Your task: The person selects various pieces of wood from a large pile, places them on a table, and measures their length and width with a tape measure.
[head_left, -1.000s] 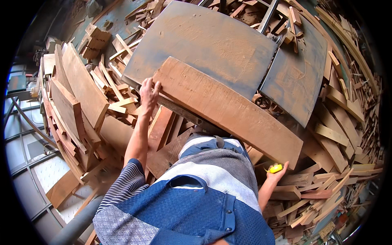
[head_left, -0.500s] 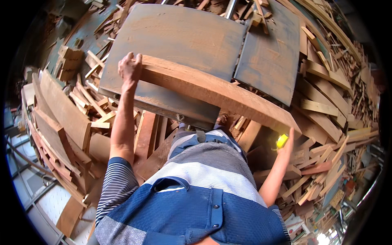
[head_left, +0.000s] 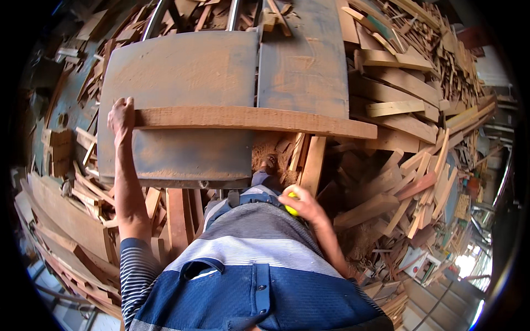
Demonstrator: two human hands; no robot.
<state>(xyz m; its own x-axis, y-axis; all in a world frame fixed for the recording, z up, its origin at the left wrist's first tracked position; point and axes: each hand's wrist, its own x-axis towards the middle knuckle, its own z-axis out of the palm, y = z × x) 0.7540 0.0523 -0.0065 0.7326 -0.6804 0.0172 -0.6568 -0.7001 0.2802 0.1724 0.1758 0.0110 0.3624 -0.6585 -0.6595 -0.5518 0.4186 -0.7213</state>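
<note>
Across 2 dusty panels (head_left: 182, 66), wooden plank (head_left: 254, 117), timber (head_left: 395, 108) heaped alongside

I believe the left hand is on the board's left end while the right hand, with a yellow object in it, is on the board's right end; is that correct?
Not quite: in the head view, the right hand, with the yellow object in it, is apart from the board, near the shirt. The left hand is on the board's left end.
</note>
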